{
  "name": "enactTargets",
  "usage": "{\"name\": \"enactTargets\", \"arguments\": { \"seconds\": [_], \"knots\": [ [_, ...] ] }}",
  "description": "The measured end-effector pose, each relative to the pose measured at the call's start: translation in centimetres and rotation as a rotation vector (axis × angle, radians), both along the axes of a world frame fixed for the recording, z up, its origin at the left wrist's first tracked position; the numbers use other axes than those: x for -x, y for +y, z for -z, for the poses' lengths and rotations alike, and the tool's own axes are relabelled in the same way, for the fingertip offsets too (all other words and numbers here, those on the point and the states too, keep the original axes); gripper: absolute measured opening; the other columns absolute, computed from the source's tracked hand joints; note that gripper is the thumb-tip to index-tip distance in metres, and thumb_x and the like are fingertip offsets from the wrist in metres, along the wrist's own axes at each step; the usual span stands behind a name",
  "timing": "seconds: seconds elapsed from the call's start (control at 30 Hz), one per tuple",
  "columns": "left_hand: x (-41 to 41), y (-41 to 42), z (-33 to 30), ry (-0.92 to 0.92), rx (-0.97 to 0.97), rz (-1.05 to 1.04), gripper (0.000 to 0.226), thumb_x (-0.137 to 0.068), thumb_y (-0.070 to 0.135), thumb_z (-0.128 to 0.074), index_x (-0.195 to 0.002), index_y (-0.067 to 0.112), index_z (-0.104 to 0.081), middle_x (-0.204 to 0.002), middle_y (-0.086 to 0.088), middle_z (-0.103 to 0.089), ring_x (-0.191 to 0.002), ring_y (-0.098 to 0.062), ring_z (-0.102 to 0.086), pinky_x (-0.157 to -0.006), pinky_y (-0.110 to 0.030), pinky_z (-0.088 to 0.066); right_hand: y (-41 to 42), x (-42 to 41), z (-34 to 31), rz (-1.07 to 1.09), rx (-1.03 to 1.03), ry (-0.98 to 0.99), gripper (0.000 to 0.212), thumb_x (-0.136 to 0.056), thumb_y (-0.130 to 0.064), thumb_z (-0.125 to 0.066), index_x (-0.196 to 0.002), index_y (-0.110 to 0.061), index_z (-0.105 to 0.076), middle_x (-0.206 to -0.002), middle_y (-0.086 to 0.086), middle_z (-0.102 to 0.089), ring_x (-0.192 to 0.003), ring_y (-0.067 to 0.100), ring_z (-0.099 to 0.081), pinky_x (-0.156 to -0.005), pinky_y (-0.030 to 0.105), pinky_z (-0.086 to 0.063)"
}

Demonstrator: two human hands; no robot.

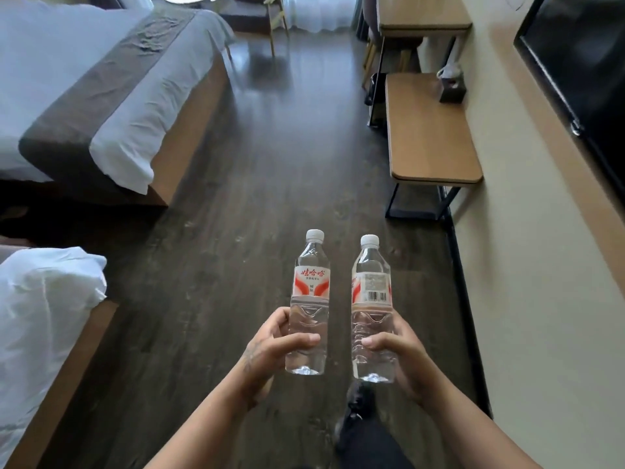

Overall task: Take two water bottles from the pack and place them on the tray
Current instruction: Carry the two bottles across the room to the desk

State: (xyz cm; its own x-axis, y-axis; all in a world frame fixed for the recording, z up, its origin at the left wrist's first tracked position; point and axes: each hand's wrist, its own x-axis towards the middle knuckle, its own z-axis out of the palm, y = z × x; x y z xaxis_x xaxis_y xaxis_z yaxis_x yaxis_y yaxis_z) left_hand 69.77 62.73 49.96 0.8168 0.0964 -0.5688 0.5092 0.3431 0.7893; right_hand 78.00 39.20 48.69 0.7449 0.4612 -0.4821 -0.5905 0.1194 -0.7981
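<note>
Clear plastic, twice over: one water bottle [309,301] wrapped in the left hand [274,346], another bottle [372,308] wrapped in the right hand [402,353], both upright, white caps on, held out above dark wood floor [270,164]. Fingers of each hand curled round the lower ribbed half, thumbs across the front, labels left clear above. Bottles side by side, near each other but not touching. No tray and no pack anywhere in view; only a wooden bench [429,130] along the right wall, a small box [451,89] at its far end, and a bed [101,79] to the left.

Probably the carrying stage, with both bottles already out of the pack. Best done by keeping both grips low and firm, since thin plastic dents easily; holding both upright and apart to avoid knocking together; finding the tray first, then setting down one base flat before the other, and letting go only once each stands steady.
</note>
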Motion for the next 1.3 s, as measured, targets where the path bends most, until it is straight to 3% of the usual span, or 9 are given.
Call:
{"name": "enactTargets", "arguments": {
  "seconds": [0.13,0.3,0.5,0.63,0.87,0.93,1.03,1.13,1.3],
  "knots": [
    [-11.1,1.5,-0.8,0.013,0.034,-0.066,0.060,-0.078,0.009,-0.088,-0.133,0.005,-0.066,-0.133,-0.026,-0.078,-0.126,-0.051,-0.072,-0.109,-0.067,-0.057,1.8,-12.1,-0.3,-0.044,-0.026,0.006,0.086,-0.052,-0.011,-0.085,-0.135,-0.009,-0.064,-0.117,0.028,-0.072,-0.102,0.039,-0.072,-0.088,0.053,-0.062],
    [-24.9,4.8,-1.6,-0.006,0.080,-0.100,0.057,-0.078,0.005,-0.084,-0.133,0.001,-0.066,-0.136,-0.033,-0.072,-0.109,-0.038,-0.077,-0.094,-0.052,-0.064,5.4,-26.4,-1.1,-0.064,-0.038,0.031,0.086,-0.052,-0.010,-0.085,-0.134,-0.005,-0.061,-0.101,0.013,-0.074,-0.072,0.016,-0.075,-0.059,0.029,-0.061],
    [-43.9,11.8,0.2,-0.063,0.059,-0.030,0.062,-0.076,0.002,-0.083,-0.135,-0.003,-0.065,-0.134,-0.033,-0.075,-0.119,-0.043,-0.073,-0.111,-0.062,-0.054,12.0,-44.5,-0.8,-0.016,0.022,-0.006,0.089,-0.054,-0.010,-0.085,-0.139,-0.003,-0.059,-0.118,0.032,-0.064,-0.104,0.047,-0.063,-0.098,0.059,-0.051],
    [-56.4,17.0,0.6,-0.041,0.066,0.032,0.064,-0.074,0.005,-0.087,-0.135,0.000,-0.065,-0.129,-0.027,-0.080,-0.119,-0.043,-0.077,-0.100,-0.052,-0.063,17.1,-55.6,-0.8,0.042,0.060,-0.025,0.091,-0.057,-0.013,-0.084,-0.144,-0.007,-0.059,-0.137,0.041,-0.064,-0.126,0.064,-0.060,-0.110,0.077,-0.045],
    [-76.6,24.9,-0.9,-0.013,0.038,0.098,0.066,-0.070,0.012,-0.091,-0.131,0.005,-0.067,-0.130,-0.025,-0.079,-0.131,-0.056,-0.066,-0.115,-0.074,-0.048,23.5,-74.2,-2.5,0.065,0.034,-0.025,0.081,-0.059,-0.013,-0.083,-0.138,-0.013,-0.066,-0.132,0.035,-0.070,-0.120,0.056,-0.069,-0.107,0.072,-0.052],
    [-82.5,26.6,-1.0,-0.015,0.042,0.098,0.065,-0.071,0.013,-0.091,-0.131,0.008,-0.068,-0.131,-0.024,-0.080,-0.132,-0.055,-0.066,-0.115,-0.076,-0.047,24.7,-80.0,-2.6,0.059,0.017,-0.012,0.077,-0.059,-0.013,-0.082,-0.135,-0.014,-0.068,-0.118,0.029,-0.074,-0.105,0.044,-0.074,-0.094,0.058,-0.062],
    [-91.8,28.8,-0.8,-0.043,0.043,0.107,0.064,-0.071,0.015,-0.092,-0.132,0.012,-0.071,-0.133,-0.022,-0.079,-0.127,-0.047,-0.073,-0.114,-0.068,-0.052,26.8,-89.5,-1.8,0.021,0.056,-0.058,0.063,-0.061,-0.011,-0.079,-0.122,-0.005,-0.065,-0.104,0.022,-0.062,-0.093,0.036,-0.064,-0.078,0.039,-0.061],
    [-100.9,30.6,-0.5,-0.040,0.027,0.098,0.066,-0.070,0.015,-0.091,-0.133,0.012,-0.071,-0.133,-0.023,-0.079,-0.118,-0.037,-0.076,-0.109,-0.059,-0.057,28.7,-99.5,-0.3,0.004,0.072,-0.078,0.073,-0.061,-0.005,-0.075,-0.130,0.008,-0.055,-0.102,0.036,-0.056,-0.098,0.038,-0.063,-0.087,0.051,-0.058],
    [-114.7,33.5,-1.4,-0.007,0.040,0.029,0.067,-0.070,0.014,-0.091,-0.133,0.010,-0.071,-0.131,-0.023,-0.080,-0.113,-0.034,-0.079,-0.102,-0.054,-0.061,31.9,-115.6,-1.4,-0.023,0.044,-0.045,0.080,-0.053,-0.014,-0.082,-0.132,-0.015,-0.068,-0.112,0.023,-0.070,-0.101,0.036,-0.069,-0.087,0.046,-0.061]
  ]
}}
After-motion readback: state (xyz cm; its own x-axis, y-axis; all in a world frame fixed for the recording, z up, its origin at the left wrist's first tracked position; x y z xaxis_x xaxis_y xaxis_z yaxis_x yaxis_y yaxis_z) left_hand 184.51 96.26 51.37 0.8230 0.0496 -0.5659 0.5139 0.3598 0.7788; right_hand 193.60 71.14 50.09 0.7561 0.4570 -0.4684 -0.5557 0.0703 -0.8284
